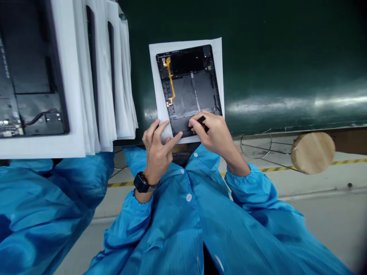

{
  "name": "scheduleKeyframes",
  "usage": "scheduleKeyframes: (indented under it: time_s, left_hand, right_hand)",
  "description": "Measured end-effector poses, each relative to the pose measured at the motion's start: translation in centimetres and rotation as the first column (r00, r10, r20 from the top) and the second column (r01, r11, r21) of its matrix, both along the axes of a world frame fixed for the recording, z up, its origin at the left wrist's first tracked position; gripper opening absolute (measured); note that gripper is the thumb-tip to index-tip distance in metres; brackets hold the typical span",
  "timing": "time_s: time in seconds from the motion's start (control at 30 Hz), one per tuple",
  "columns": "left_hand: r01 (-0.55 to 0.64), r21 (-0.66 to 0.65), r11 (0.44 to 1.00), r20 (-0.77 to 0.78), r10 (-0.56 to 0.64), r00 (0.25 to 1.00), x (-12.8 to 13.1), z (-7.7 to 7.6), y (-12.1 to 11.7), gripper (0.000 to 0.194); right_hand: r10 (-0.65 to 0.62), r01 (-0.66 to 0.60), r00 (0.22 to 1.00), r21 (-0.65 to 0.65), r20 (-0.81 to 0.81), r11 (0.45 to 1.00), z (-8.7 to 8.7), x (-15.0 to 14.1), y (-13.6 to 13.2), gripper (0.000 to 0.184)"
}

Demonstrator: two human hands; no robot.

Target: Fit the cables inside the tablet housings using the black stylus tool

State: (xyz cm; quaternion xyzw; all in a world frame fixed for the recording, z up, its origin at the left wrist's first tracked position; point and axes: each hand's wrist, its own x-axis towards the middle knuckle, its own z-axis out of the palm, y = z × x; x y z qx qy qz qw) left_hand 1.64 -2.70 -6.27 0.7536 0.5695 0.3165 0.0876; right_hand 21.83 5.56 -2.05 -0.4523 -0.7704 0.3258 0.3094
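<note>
An opened black tablet back shell [189, 89] with an orange flex cable [171, 81] lies on a white foam sheet [218, 49] at the near edge of a dark green table [272, 57]. My left hand [157, 151] rests its fingers on the sheet and the shell's lower left corner, fingers spread. My right hand [214, 135] is closed in a pinch on a small black part [202, 120] at the shell's lower edge. A black watch [141, 183] sits on my left wrist. Blue coat sleeves cover both arms.
To the left stands a stack of white foam sheets [114, 76] interleaved with more devices, topped by another opened device [31, 76] with wires. A round wooden stool seat [313, 152] sits at right below the table edge. Yellow-black tape [344, 162] marks the floor. A blue-clad person is at lower left.
</note>
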Motion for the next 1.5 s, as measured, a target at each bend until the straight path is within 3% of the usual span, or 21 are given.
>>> scheduleKeyframes:
  time_s: [0.8, 1.13, 1.5]
  left_hand:
    - [-0.017, 0.008, 1.0, -0.013, 0.017, 1.0, 0.3, 0.1, 0.0, 0.045]
    - [0.042, -0.027, 0.999, -0.024, -0.043, 0.999, 0.6, 0.5, 0.7, 0.043]
    - [0.052, -0.073, 0.996, 0.042, -0.049, 0.998, 0.8, 0.4, 0.5, 0.045]
  right_hand:
    - [-0.019, 0.019, 0.999, 0.002, 0.05, 1.0, 0.2, 1.0, 0.2, 0.022]
    - [-0.057, 0.037, 0.992, -0.174, -0.111, 0.984, -0.4, 0.9, 0.0, 0.025]
    - [-0.048, 0.044, 0.998, -0.08, -0.046, 0.996, 0.0, 1.2, 0.0, 0.023]
